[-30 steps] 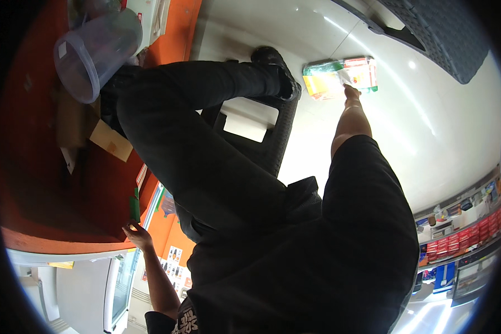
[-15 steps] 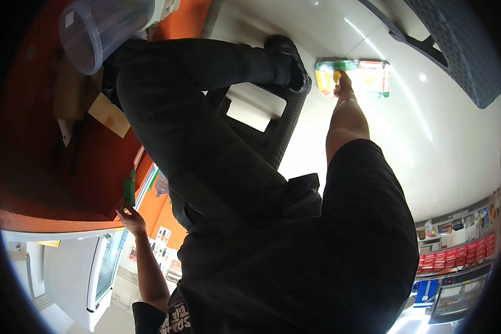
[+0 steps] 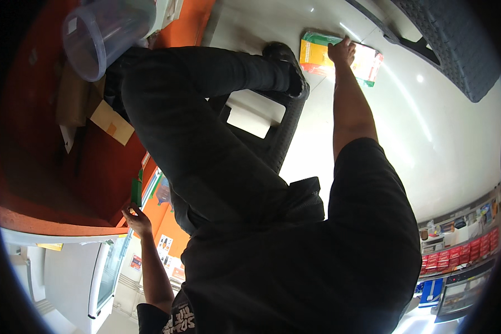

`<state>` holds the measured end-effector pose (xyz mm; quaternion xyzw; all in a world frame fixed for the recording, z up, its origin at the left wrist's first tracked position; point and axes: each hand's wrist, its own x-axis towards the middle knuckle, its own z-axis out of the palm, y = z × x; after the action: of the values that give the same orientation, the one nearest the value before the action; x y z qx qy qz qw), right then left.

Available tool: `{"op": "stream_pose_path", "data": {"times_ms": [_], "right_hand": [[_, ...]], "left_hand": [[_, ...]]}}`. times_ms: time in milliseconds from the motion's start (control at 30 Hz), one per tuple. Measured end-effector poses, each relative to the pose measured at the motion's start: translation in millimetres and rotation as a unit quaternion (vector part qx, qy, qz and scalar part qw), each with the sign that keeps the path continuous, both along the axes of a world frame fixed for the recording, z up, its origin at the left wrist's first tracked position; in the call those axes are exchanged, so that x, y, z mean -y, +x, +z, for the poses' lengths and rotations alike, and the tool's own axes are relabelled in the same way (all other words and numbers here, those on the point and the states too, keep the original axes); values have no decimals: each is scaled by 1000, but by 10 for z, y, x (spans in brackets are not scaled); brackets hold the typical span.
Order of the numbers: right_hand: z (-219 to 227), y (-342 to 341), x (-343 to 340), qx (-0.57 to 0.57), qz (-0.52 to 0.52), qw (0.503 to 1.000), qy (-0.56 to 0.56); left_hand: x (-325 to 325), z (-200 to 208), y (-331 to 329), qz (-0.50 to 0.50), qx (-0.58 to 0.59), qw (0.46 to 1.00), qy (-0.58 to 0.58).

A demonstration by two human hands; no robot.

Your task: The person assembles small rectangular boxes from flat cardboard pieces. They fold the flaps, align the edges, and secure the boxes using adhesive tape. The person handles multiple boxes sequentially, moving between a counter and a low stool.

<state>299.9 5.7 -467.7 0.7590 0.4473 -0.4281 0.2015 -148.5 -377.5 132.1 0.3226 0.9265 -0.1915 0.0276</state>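
Fingers point(image 3: 346, 41) of right hand point(image 3: 342, 53): bent, partly closed, laid over flat glossy packet point(image 3: 313, 54) around its middle, toward far edge. Looks like contact; grip partly hidden beneath, cannot tell whether pinching or only pressing down.

Packet: yellow and green toward left, white with red and green toward right. Set slightly askew, right end nearer. Far side of scene, over pale shiny floor point(image 3: 412, 139), right of black shoe point(image 3: 286, 69), left of dark textured plastic piece point(image 3: 448, 50). Cannot tell whether flat on floor or a little raised.

Left hand point(image 3: 139, 221): at left, loosely bent, by near right corner of orange shelf unit point(image 3: 44, 224), just beside narrow green piece point(image 3: 136, 192). Too small to tell whether touching or holding it, or how far open.

Inside orange unit, far left: clear plastic tub point(image 3: 122, 28), tilted, mouth toward left. Nearer than tub: brown cardboard point(image 3: 72, 100) and tan card point(image 3: 111, 122), left of dark trouser leg point(image 3: 189, 128). Middle of scene: black plastic frame point(image 3: 290, 125), by the shoe. Near left: white cabinet point(image 3: 67, 284). Near right: row of red packs point(image 3: 456, 256) on shelves.
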Motion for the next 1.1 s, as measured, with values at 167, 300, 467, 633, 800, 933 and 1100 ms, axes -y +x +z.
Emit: {"op": "stream_pose_path", "data": {"times_ms": [167,300,467,633,800,933,1100], "right_hand": [[-417,378,-33,-13,281,959,-41],[-565,486,30,-35,307,946,-99],[-190,294,342,-7,335,939,-78],[-170,678,550,28,299,949,-97],[-251,1078,1097,-23,309,948,-78],[-46,1423,1486,-92,256,961,-52],[870,813,1612,-132,291,944,86]], "left_hand": [[19,-48,-165,-27,-23,999,-14],[-36,-85,-148,-38,11,999,-1],[72,21,-16,-18,9,1000,0],[37,25,-258,-33,-4,999,0],[163,-76,-328,-9,-14,995,102],[-190,-417,-15,-83,56,989,108],[-694,-571,22,-91,107,972,189]]}}
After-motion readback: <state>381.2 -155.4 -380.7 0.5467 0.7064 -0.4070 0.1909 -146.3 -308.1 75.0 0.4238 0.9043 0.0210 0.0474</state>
